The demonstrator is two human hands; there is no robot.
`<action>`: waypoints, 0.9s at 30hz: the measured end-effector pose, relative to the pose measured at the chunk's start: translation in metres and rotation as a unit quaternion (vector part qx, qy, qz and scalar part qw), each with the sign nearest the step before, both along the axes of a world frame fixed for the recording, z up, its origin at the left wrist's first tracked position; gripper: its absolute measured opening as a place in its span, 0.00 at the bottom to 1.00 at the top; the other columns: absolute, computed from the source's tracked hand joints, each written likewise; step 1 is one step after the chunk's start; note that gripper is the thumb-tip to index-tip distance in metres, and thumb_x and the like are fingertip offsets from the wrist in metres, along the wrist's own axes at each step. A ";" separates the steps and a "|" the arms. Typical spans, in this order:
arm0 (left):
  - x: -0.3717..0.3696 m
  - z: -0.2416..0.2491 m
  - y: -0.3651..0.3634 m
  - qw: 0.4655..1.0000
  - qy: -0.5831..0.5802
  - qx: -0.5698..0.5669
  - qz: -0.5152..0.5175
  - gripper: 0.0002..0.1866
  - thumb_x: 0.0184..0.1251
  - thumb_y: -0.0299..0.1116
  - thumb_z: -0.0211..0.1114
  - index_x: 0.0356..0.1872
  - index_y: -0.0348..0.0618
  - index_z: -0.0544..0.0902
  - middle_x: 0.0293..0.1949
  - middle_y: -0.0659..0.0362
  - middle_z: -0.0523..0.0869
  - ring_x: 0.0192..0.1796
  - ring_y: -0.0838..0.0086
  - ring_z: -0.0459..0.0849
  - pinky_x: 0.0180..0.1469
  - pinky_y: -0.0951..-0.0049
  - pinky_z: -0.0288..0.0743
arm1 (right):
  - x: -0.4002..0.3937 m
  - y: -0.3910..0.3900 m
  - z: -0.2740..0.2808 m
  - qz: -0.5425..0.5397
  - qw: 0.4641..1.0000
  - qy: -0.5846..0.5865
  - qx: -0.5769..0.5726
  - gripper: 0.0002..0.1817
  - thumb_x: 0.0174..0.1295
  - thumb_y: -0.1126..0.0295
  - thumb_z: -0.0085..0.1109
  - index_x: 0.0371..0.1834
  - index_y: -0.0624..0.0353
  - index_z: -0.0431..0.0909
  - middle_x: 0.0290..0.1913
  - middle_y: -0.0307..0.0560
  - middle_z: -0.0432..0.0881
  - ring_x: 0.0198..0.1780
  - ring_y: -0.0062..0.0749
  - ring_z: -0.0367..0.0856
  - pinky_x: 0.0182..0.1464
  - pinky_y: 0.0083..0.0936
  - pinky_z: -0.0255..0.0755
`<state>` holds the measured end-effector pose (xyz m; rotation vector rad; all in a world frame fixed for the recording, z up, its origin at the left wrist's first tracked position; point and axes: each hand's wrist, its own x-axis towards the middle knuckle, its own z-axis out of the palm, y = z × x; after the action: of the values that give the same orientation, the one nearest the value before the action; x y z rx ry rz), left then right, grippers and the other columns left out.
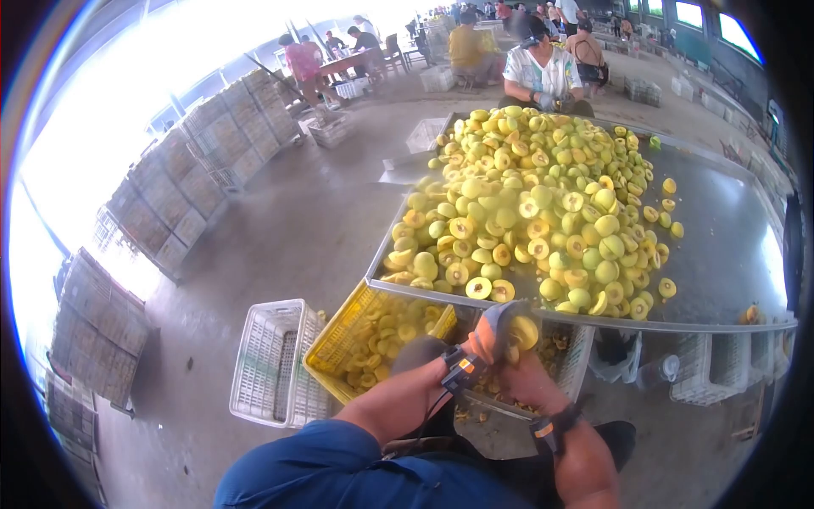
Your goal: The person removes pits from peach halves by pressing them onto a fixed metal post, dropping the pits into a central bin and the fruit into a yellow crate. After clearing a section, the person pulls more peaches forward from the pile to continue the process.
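Observation:
My left hand [490,332], in a greyish glove, is closed on a yellow peach half [525,332] just off the front edge of the metal table. Right beside and below it, my right hand [527,380] looks closed, with its fingers partly hidden and blurred; what it holds cannot be made out. Heaped on the metal table [712,229] are many yellow-green peaches [543,199], a lot of them halved with the pit side showing. Under my hands stands a crate [579,360] with pits and scraps in it. The yellow crate [326,339] to its left contains peach pieces [381,335].
A white crate [270,365] sits on the floor at left. Stacked crates [157,204] line the left side. More white crates [712,373] are under the table at right. Across the table sits a person [543,72] in gloves; other people are farther back.

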<state>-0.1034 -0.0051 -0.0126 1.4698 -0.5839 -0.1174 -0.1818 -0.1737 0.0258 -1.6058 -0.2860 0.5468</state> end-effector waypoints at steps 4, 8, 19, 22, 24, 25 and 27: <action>-0.004 0.005 -0.005 1.000 0.022 -0.008 0.017 0.17 0.80 0.32 0.67 0.63 0.37 0.83 0.53 0.56 0.91 0.55 0.73 0.89 0.61 0.70 0.83 | 0.000 -0.002 -0.020 0.000 0.970 -0.242 -0.039 0.10 0.68 0.73 0.64 0.48 0.66 0.84 0.34 0.49 0.85 0.35 0.37 0.84 0.38 0.38 0.78; -0.007 0.028 -0.012 0.973 0.185 -0.123 0.062 0.15 0.80 0.36 0.65 0.57 0.36 0.84 0.47 0.52 0.91 0.48 0.66 0.91 0.54 0.66 0.85 | -0.013 -0.001 0.013 -0.035 0.988 -0.145 -0.030 0.12 0.69 0.72 0.64 0.52 0.65 0.83 0.39 0.55 0.88 0.41 0.46 0.88 0.44 0.43 0.80; 0.016 0.043 0.001 0.890 0.281 -0.303 0.191 0.19 0.76 0.36 0.72 0.59 0.35 0.80 0.49 0.49 0.91 0.50 0.58 0.92 0.53 0.59 0.89 | 0.000 -0.014 -0.040 -0.127 0.973 -0.102 -0.161 0.13 0.70 0.67 0.66 0.47 0.68 0.79 0.41 0.68 0.87 0.47 0.68 0.86 0.50 0.48 0.79; 0.016 0.030 0.036 0.956 0.080 -0.107 0.260 0.25 0.72 0.31 0.77 0.64 0.33 0.78 0.52 0.49 0.91 0.52 0.59 0.92 0.54 0.61 0.88 | 0.005 -0.014 -0.042 -0.109 0.968 -0.118 -0.193 0.16 0.70 0.64 0.66 0.47 0.69 0.79 0.43 0.70 0.87 0.50 0.68 0.86 0.52 0.49 0.79; 0.010 0.023 0.053 0.950 -0.047 0.034 0.308 0.26 0.71 0.29 0.77 0.65 0.33 0.78 0.52 0.48 0.92 0.52 0.59 0.93 0.54 0.62 0.89 | 0.007 -0.016 -0.043 -0.107 0.968 -0.100 -0.203 0.17 0.70 0.63 0.65 0.47 0.69 0.79 0.43 0.70 0.87 0.51 0.68 0.86 0.53 0.49 0.79; 0.006 0.019 0.062 0.933 -0.108 0.104 0.328 0.27 0.70 0.28 0.78 0.66 0.33 0.77 0.52 0.48 0.92 0.52 0.60 0.93 0.54 0.62 0.89 | 0.007 -0.017 -0.043 -0.106 0.968 -0.089 -0.209 0.17 0.70 0.62 0.65 0.47 0.69 0.79 0.43 0.71 0.87 0.52 0.68 0.85 0.53 0.50 0.79; 0.004 0.018 0.085 0.870 -0.235 0.242 0.358 0.28 0.69 0.26 0.79 0.67 0.33 0.77 0.52 0.48 0.93 0.52 0.60 0.93 0.55 0.62 0.89 | 0.008 -0.020 -0.043 -0.102 0.967 -0.105 -0.210 0.18 0.70 0.61 0.65 0.47 0.68 0.79 0.43 0.71 0.87 0.51 0.69 0.86 0.53 0.50 0.79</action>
<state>-0.0990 0.0797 0.0058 2.1451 -0.3626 0.7494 -0.1743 -0.1934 -0.0173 -2.0840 -0.1638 0.2893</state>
